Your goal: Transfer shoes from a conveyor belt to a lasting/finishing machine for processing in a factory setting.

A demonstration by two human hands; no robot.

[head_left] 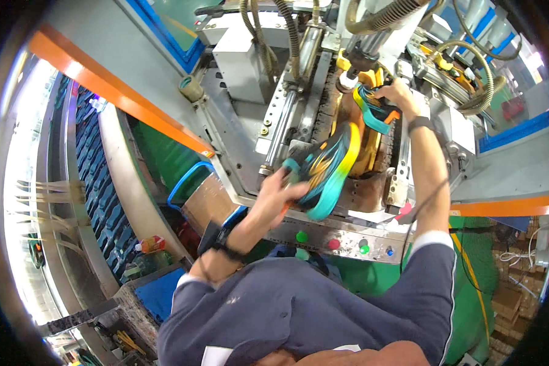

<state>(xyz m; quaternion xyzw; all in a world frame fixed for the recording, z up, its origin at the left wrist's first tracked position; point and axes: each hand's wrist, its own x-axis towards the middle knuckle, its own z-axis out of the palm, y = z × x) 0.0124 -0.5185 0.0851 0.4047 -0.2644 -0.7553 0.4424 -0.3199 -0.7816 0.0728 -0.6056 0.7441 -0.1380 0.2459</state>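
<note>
My left hand point(269, 200) is closed round one end of a shoe point(330, 174) with a teal and yellow sole and a dark, gold-streaked upper. This shoe is tilted over the machine's front edge and slightly blurred. My right hand point(400, 99) reaches farther in and grips a second shoe point(375, 116) of similar teal, black and orange colours. The second shoe sits just below the machine's metal press head point(367, 49), beside yellow clamp parts point(344, 61). My right fingertips are partly hidden against the shoe.
A metal cylinder point(282, 131) and a white box-shaped housing point(241, 64) stand to the left inside the machine. Round buttons point(333, 244) line its front panel. An orange-edged frame point(122, 97) flanks the left side, with a blue-black conveyor point(100, 177) beyond it.
</note>
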